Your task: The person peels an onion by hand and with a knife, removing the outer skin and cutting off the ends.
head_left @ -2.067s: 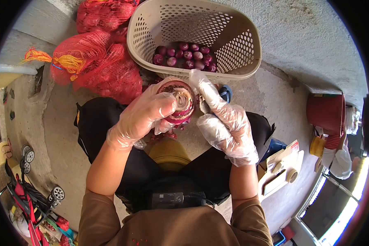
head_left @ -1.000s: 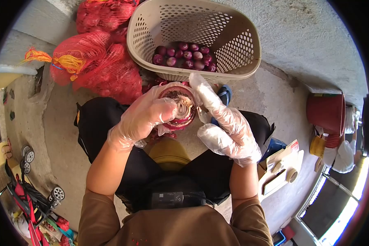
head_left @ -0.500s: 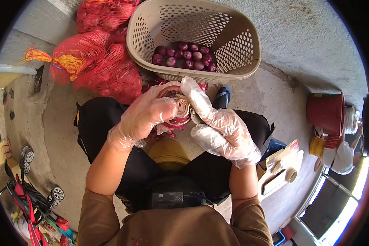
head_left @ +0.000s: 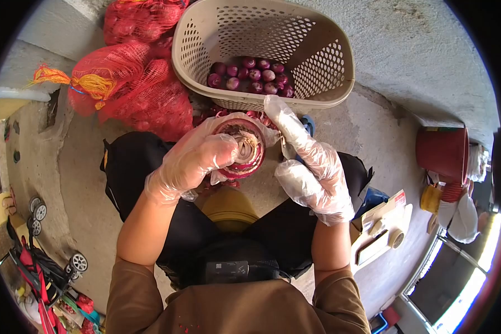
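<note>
Left hand, gloved in clear plastic: gripping one red onion at the centre of the frame, thumb lying over its near edge, ringed cut face turning up toward the camera.

Right hand, likewise gloved, right of centre: holding a small grey blade, mostly hidden behind the fingers; forefinger and thumb standing apart.

Change: half a second ago the right hand was lying against the onion; it is now standing clear, a gap showing between them. Meaning, as judged: the blade is pausing between strokes, and the trimming is looking unfinished, brown scraps still clinging around the rings.

Below the onion: red peelings lying loose.

Upper centre: beige basket holding small onions.

Upper left: red net bags leaning beside it.
</note>
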`<state>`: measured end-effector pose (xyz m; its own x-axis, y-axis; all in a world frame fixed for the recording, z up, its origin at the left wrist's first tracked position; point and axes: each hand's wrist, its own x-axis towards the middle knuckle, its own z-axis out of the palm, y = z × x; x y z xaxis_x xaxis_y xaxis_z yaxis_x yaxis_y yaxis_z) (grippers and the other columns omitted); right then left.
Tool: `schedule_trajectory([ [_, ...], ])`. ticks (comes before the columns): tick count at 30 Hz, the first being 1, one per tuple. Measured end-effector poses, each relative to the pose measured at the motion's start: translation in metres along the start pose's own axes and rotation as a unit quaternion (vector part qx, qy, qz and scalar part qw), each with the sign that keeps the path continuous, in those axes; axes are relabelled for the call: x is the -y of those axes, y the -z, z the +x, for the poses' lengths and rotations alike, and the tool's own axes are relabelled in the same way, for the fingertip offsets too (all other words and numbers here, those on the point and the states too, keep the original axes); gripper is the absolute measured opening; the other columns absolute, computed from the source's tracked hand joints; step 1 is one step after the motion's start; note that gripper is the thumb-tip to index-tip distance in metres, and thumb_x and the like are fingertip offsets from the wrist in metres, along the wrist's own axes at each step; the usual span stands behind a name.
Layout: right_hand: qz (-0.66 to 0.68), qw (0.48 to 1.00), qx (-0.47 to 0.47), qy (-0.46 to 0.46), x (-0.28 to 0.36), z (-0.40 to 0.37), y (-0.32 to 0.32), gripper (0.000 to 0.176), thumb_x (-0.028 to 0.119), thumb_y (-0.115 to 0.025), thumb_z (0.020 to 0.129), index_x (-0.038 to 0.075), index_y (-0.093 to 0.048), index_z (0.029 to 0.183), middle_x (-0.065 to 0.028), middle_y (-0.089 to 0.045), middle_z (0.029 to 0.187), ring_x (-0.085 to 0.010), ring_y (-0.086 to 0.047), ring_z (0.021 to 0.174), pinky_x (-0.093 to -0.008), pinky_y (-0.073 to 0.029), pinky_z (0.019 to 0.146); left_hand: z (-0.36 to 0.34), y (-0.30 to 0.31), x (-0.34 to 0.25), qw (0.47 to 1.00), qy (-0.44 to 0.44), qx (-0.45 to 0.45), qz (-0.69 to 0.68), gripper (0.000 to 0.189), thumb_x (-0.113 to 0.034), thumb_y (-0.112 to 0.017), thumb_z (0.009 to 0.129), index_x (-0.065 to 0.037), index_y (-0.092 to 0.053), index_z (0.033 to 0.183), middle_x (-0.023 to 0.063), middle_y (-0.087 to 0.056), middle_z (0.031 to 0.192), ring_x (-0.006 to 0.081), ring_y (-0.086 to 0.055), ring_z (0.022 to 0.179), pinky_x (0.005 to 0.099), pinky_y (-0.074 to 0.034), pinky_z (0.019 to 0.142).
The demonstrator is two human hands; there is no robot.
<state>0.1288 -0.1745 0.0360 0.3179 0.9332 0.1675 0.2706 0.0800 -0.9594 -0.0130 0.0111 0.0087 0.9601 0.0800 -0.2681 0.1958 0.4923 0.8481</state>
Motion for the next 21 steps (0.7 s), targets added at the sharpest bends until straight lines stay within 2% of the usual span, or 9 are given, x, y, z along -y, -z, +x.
schedule_trajectory([
  [1, -0.009, 1.0, 0.009, 0.007, -0.002, -0.001, 0.002, 0.065, 0.014, -0.064, 0.087, 0.001, -0.04, 0.146, -0.0178, -0.047, 0.146, -0.0309, -0.054, 0.127, -0.0332, -0.041, 0.102, 0.001, 0.003, 0.001, 1.0, 0.009, 0.015, -0.003, 0.085, -0.049, -0.071, 0.078, 0.008, -0.043, 0.134, 0.0123, -0.06, 0.121, 0.0168, -0.06, 0.108, 0.0317, -0.046, 0.097],
  [2, -0.003, 1.0, 0.01, -0.002, -0.002, -0.002, 0.001, 0.069, 0.02, -0.066, 0.086, 0.0, -0.039, 0.147, -0.0171, -0.045, 0.148, -0.03, -0.048, 0.133, -0.034, -0.038, 0.104, 0.003, 0.004, 0.0, 1.0, 0.009, 0.028, -0.002, 0.085, -0.051, -0.072, 0.077, 0.007, -0.044, 0.132, 0.0116, -0.06, 0.119, 0.0162, -0.06, 0.107, 0.0311, -0.046, 0.096],
  [4, -0.008, 0.999, 0.039, -0.012, 0.001, -0.002, 0.002, 0.073, 0.019, -0.066, 0.086, -0.001, -0.034, 0.148, -0.0173, -0.043, 0.15, -0.0307, -0.05, 0.13, -0.0345, -0.039, 0.103, 0.006, 0.001, -0.004, 0.999, 0.01, 0.053, 0.0, 0.084, -0.053, -0.072, 0.075, 0.007, -0.048, 0.129, 0.0103, -0.062, 0.115, 0.0149, -0.06, 0.105, 0.0298, -0.046, 0.095],
  [7, -0.035, 0.995, 0.089, -0.012, 0.008, 0.002, 0.008, 0.072, 0.007, -0.063, 0.088, -0.001, -0.028, 0.15, -0.0194, -0.042, 0.149, -0.0336, -0.064, 0.111, -0.0337, -0.047, 0.096, -0.002, -0.007, 0.0, 0.999, 0.008, -0.03, -0.018, 0.06, -0.034, -0.064, 0.079, 0.003, -0.054, 0.125, 0.0061, -0.063, 0.108, 0.011, -0.057, 0.097, 0.0269, -0.046, 0.088],
  [10, -0.045, 0.996, 0.08, -0.015, 0.008, 0.002, 0.007, 0.071, 0.006, -0.063, 0.088, 0.0, -0.028, 0.15, -0.02, -0.047, 0.145, -0.0331, -0.067, 0.104, -0.0331, -0.048, 0.093, 0.002, -0.012, -0.016, 0.999, -0.017, 0.0, 0.033, 0.058, -0.031, -0.066, 0.076, 0.002, -0.055, 0.123, 0.0044, -0.063, 0.103, 0.0106, -0.057, 0.093, 0.0261, -0.048, 0.085],
  [13, -0.04, 0.996, 0.081, -0.027, 0.01, 0.003, 0.008, 0.071, 0.005, -0.063, 0.088, 0.001, -0.029, 0.151, -0.0203, -0.051, 0.14, -0.0326, -0.068, 0.099, -0.033, -0.05, 0.091, 0.002, -0.013, -0.018, 0.993, -0.047, -0.019, 0.107, 0.054, -0.028, -0.067, 0.074, 0.001, -0.057, 0.119, 0.0033, -0.063, 0.1, 0.0107, -0.057, 0.089, 0.0259, -0.049, 0.082],
  [18, -0.038, 0.996, 0.084, 0.006, 0.008, 0.002, 0.008, 0.07, 0.003, -0.062, 0.088, 0.003, -0.031, 0.151, -0.0196, -0.053, 0.139, -0.0329, -0.069, 0.095, -0.0335, -0.051, 0.088, 0.0, -0.009, -0.021, 0.996, -0.012, 0.0, 0.085, 0.049, -0.025, -0.067, 0.074, 0.001, -0.059, 0.115, 0.0034, -0.063, 0.1, 0.0104, -0.058, 0.088, 0.026, -0.049, 0.081],
  [21, -0.028, 0.995, 0.094, -0.011, 0.009, 0.002, 0.008, 0.068, 0.004, -0.062, 0.089, 0.005, -0.032, 0.15, -0.0181, -0.051, 0.141, -0.0326, -0.069, 0.098, -0.0333, -0.051, 0.089, 0.0, -0.009, -0.019, 0.998, -0.008, 0.003, 0.065, 0.049, -0.026, -0.066, 0.074, 0.001, -0.06, 0.115, 0.0032, -0.063, 0.101, 0.0098, -0.057, 0.089, 0.0262, -0.049, 0.082],
])
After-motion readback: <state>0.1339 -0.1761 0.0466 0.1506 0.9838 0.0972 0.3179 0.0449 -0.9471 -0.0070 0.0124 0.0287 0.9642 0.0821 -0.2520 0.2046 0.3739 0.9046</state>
